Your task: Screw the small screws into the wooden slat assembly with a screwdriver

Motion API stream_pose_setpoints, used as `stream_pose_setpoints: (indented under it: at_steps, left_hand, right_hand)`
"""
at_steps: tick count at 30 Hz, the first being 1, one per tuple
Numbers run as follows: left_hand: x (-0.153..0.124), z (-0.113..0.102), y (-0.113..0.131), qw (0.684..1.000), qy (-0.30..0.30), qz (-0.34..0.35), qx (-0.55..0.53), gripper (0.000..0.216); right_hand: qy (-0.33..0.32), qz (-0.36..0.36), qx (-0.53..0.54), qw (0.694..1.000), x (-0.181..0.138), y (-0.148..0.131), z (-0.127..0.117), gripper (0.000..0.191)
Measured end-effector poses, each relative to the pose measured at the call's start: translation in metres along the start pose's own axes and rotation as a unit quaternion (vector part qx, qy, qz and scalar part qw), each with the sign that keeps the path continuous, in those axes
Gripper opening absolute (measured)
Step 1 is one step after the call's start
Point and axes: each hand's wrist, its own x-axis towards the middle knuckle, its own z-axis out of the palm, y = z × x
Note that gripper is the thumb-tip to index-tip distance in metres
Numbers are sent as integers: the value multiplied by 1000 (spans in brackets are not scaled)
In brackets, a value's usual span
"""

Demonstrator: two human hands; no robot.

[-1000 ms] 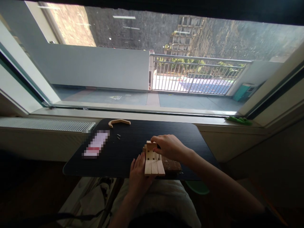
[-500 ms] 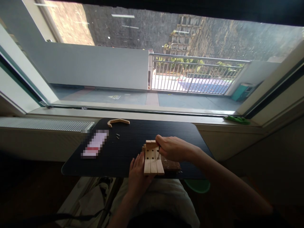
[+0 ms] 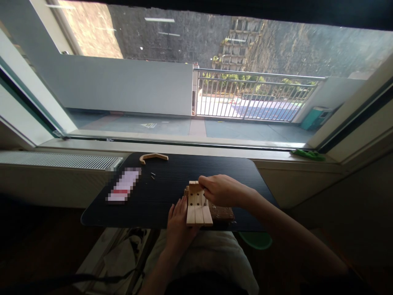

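Observation:
A small slatted wooden piece (image 3: 195, 213) of pale boards, with rows of dark holes, sits at the table's near edge. My left hand (image 3: 179, 219) grips it from the left and below, fingers along its side, thumb hidden underneath. Over its right board, my right hand (image 3: 219, 189) is closed on what looks like a screwdriver (image 3: 205, 199). Only its thin shaft shows, pointing down at a hole in the board; the handle is hidden in the fist. A brown block (image 3: 222, 213) lies just right of the wooden piece.
On the black table (image 3: 166, 205) are a curved wooden part (image 3: 153, 156) at the back left and a few small screws (image 3: 152, 176). A blurred pink and white item (image 3: 124, 184) lies at the left. Beyond the table are a radiator (image 3: 61, 160) and a window sill (image 3: 184, 149).
My right hand has turned slightly and shifted a little to the left above the board, covering more of the tool. My left hand and the wooden piece stay in place.

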Motion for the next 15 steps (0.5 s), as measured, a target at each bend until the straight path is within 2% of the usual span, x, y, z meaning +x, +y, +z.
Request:
stream_pose_setpoints:
  at_steps: [15]
  left_hand:
    - [0,-2,1,1000,-7,2,-13,86]
  right_hand:
    - [-18,16,18,1000,3,0,1,22]
